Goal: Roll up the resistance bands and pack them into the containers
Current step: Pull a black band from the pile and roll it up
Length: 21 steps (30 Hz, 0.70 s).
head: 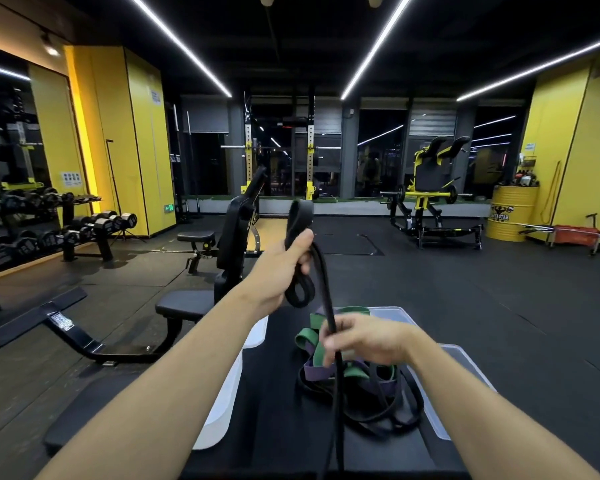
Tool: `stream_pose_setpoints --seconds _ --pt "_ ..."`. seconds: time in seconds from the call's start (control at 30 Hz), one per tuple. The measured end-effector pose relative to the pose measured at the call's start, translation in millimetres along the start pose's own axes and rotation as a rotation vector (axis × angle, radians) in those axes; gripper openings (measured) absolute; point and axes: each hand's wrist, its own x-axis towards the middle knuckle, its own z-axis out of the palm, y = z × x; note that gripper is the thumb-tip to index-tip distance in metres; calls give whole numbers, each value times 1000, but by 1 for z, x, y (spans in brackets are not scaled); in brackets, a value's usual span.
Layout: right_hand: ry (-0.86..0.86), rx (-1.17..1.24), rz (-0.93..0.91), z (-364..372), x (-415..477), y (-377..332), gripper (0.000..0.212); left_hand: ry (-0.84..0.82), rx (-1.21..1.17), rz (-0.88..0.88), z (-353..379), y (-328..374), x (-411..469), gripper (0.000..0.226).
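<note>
Between both hands' curled fingers (305, 259): black band (323, 271), taut.

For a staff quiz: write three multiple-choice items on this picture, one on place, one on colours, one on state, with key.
1. The band pile lies: A on the floor; B on the black bench; C on a dumbbell rack.
2. Pile colours: A red, yellow; B green, purple, black; C blue, white.
3. The held black band is: A fully rolled; B inside a container; C partly rolled.
Key: B, dark padding shows around it; B, those three show; C, a coil in the left grip, a loose strand through the right grip.
</note>
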Motion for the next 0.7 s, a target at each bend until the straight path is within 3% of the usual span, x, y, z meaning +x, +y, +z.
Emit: stream_pose_setpoints --seconds 0.1,0.23,0.4,0.5,0.6,0.7 --pt "43 -220 181 2 5 36 17 81 -107 -9 -8 8 7 31" --pt "341 114 0 -3 4 29 31 118 -178 -29 -24 0 8 30" --pt "575 184 -116 -8 5 -30 25 153 -105 -105 -19 -21 3 29" --pt "682 -22 -114 3 11 -60 20 169 -83 -131 -2 -34 2 31" --pt "723 -379 -133 19 19 -80 24 160 -1 -171 11 -43 4 46" --pt "611 -781 -64 27 23 -86 12 66 44 -220 15 -43 -1 107"
